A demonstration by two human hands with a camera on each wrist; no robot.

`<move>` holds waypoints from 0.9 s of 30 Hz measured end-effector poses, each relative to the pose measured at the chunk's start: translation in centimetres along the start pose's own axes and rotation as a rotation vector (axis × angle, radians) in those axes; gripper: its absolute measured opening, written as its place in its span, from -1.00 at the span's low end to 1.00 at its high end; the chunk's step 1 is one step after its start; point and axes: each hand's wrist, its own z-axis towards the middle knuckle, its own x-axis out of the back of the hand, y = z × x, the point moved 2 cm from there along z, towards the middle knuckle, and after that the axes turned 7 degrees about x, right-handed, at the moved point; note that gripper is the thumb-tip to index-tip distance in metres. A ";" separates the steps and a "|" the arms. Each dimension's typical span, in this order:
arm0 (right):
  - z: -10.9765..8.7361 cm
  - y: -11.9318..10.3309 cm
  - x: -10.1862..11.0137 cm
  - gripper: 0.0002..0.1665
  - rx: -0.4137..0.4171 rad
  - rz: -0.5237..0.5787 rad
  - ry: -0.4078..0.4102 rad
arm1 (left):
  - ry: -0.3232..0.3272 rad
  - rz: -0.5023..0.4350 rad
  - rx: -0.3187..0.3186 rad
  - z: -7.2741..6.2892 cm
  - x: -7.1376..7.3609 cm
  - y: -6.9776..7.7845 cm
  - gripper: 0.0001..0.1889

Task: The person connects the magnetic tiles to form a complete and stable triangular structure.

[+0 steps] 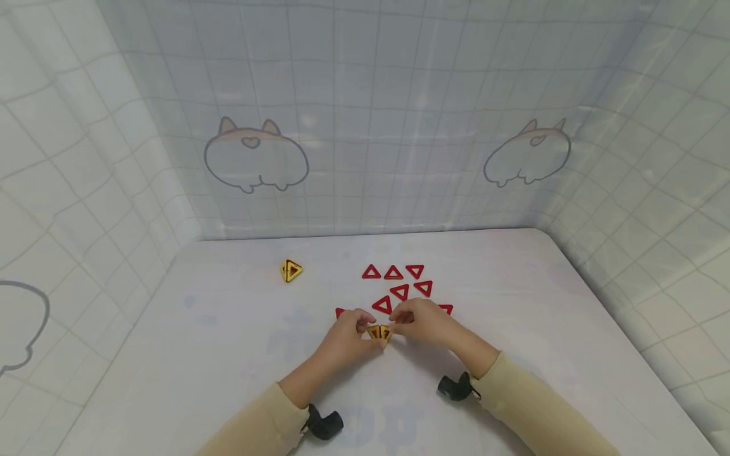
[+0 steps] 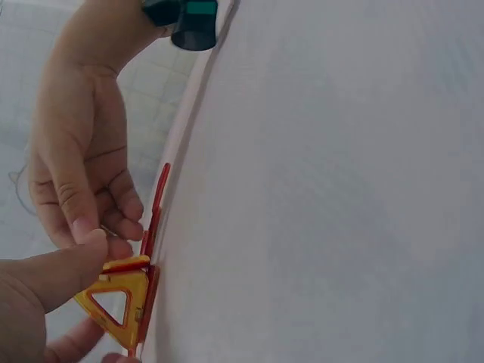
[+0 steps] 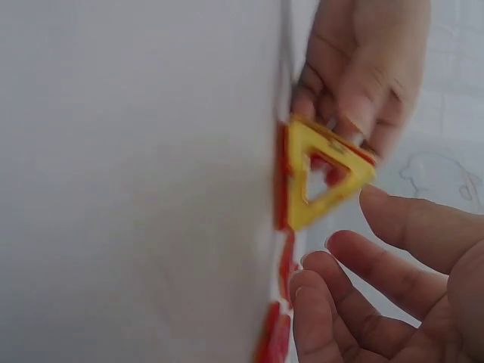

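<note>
In the head view, my left hand is at a small build of yellow triangular magnetic tiles low on the table. The left wrist view shows the thumb of that hand along the build's upper edge, with fingers below, pinching it. One yellow tile stands tilted up from a red triangular tile lying flat. My right hand hovers close to the build's right side. Seen from the right wrist, the right hand's fingers are loosely bent, and its thumb is near a corner of the yellow tile.
Several red triangular tiles lie flat just beyond my hands. Another yellow triangular build stands farther back on the left of the white table. A grid-patterned curtain rises behind the table and at both sides.
</note>
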 end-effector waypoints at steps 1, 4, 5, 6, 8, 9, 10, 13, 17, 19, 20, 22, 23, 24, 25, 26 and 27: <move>0.0 0.0 0.3 -0.81 -0.011 -0.005 0.010 | 0.003 0.032 0.000 0.0 -0.1 0.1 -0.50; 0.3 0.2 1.5 -0.79 -0.023 -0.023 0.038 | 0.020 0.087 -0.016 -0.1 -0.4 0.3 -0.51; 0.4 0.3 1.9 -0.79 -0.030 -0.024 0.046 | 0.025 0.094 -0.017 -0.1 -0.5 0.4 -0.53; 0.5 0.5 2.3 -0.77 -0.035 -0.025 0.055 | 0.028 0.097 -0.012 -0.2 -0.5 0.4 -0.55; 0.8 0.8 3.2 -0.77 -0.049 -0.022 0.072 | 0.026 0.093 0.000 -0.2 -0.5 0.5 -0.59; 0.9 0.9 3.7 -0.76 -0.063 -0.011 0.083 | 0.019 0.089 0.005 -0.2 -0.4 0.5 -0.61; 1.0 1.1 4.1 -0.75 -0.075 -0.005 0.099 | 0.010 0.084 0.015 -0.3 -0.3 0.5 -0.62; 1.4 1.7 5.4 -0.75 -0.105 0.018 0.138 | -0.021 0.084 0.017 -0.2 0.0 0.5 -0.63; 2.0 2.7 6.4 -0.76 -0.136 0.021 0.172 | -0.053 0.083 0.011 -0.1 0.1 0.5 -0.58; 2.3 3.4 6.6 -0.77 -0.149 0.017 0.186 | -0.055 0.082 0.013 -0.1 0.0 0.5 -0.54; 2.5 3.8 6.6 -0.77 -0.154 0.020 0.194 | -0.054 0.078 0.018 0.0 0.0 0.5 -0.53; 3.0 4.7 6.7 -0.74 -0.180 0.045 0.213 | -0.054 0.068 0.023 0.1 -0.1 0.5 -0.53; 3.2 5.2 6.7 -0.73 -0.196 0.060 0.223 | -0.051 0.070 0.025 0.2 -0.1 0.5 -0.54; 3.5 5.7 6.7 -0.70 -0.217 0.071 0.232 | -0.050 0.067 0.029 0.2 -0.1 0.5 -0.56; 3.8 6.1 6.6 -0.68 -0.237 0.081 0.237 | -0.052 0.066 0.029 0.2 -0.1 0.4 -0.58; 4.1 6.6 6.6 -0.65 -0.257 0.092 0.241 | -0.056 0.065 0.028 0.3 -0.1 0.4 -0.59; 4.3 7.0 6.5 -0.63 -0.277 0.099 0.245 | -0.062 0.066 0.021 0.3 0.0 0.4 -0.60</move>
